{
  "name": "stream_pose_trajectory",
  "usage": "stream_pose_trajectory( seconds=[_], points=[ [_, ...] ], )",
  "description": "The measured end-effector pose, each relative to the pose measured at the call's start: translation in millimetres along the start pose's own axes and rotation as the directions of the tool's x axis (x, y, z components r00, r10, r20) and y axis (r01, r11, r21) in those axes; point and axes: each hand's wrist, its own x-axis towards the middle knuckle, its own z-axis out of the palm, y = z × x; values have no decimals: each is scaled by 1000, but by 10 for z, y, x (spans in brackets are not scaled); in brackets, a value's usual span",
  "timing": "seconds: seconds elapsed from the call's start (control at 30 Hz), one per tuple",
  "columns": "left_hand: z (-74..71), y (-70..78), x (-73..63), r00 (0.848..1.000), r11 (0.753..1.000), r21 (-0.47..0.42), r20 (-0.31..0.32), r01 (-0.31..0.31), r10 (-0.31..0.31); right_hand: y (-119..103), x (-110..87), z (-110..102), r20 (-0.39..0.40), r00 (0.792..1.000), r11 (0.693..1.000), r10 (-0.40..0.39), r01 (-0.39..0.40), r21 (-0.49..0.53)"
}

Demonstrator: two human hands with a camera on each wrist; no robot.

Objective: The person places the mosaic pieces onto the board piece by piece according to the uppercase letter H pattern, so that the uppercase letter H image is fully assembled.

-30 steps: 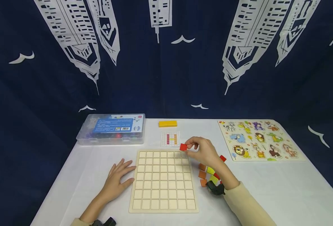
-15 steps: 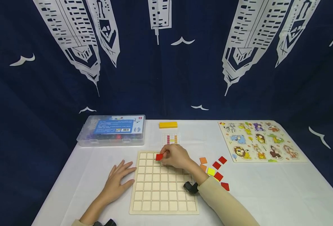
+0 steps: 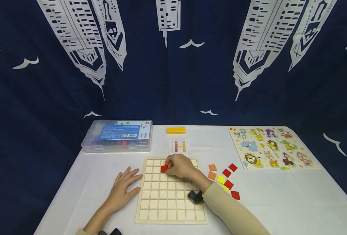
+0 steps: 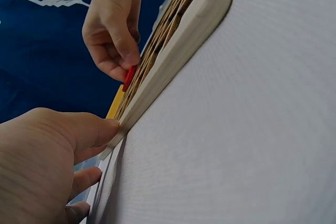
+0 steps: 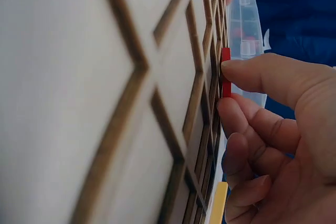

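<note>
I am pinching a small, flat, bright red square tile (image 3: 163,168) between the thumb and fingers of my right hand (image 3: 179,165), the tips nearly together with only the tile between them. The tile is sitting at the second row from the far side of a pale wooden grid board (image 3: 171,214), third column from its left; whether it is lying flat in its square I cannot tell. The board is resting on the white-covered counter (image 3: 279,202), between the left and right edges. My left hand (image 3: 122,189) is lying beside it, fingers straight and spread, holding nothing, the thumb touching the board's left side.

Toward the counter's right edge, just beside the board, flat square orange, yellow and red tiles (image 3: 228,184) are lying scattered, near my beige right sleeve (image 3: 232,209). Beyond the board, a small white card printed with a coloured grid (image 3: 178,147) is lying nearer the far edge, and a yellow rectangular block (image 3: 175,130) is resting behind it. A clear plastic case with a blue label (image 3: 116,136) is occupying the far left corner, and a flat animal puzzle board (image 3: 273,148) is lying by the far right corner.
</note>
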Motion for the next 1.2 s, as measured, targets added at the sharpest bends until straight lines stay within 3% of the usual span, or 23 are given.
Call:
stream_pose_trajectory(
  seconds=[0.4, 0.6, 0.8, 1.03, 1.2],
  points=[
    [15, -4, -5, 1000, 1000, 12, -6, 1, -1, 4, -25, -4, 11, 1000, 998, 8, -9, 69],
    [26, 2, -4, 1000, 1000, 11, -8, 4, -4, 2, -198, -207, -46, 998, 988, -32, 39, 152],
    [28, 8, 1, 1000, 1000, 11, -8, -2, 3, 174, -593, -524, -159, 987, 969, -29, 67, 239],
    [29, -7, 16, 1000, 1000, 11, -9, -8, 9, 599, -1228, -809, -255, 965, 970, 69, -5, 243],
    [26, -15, 12, 1000, 1000, 10, -7, -1, 2, 872, -1658, -904, -265, 953, 972, 143, -85, 220]
  ],
)
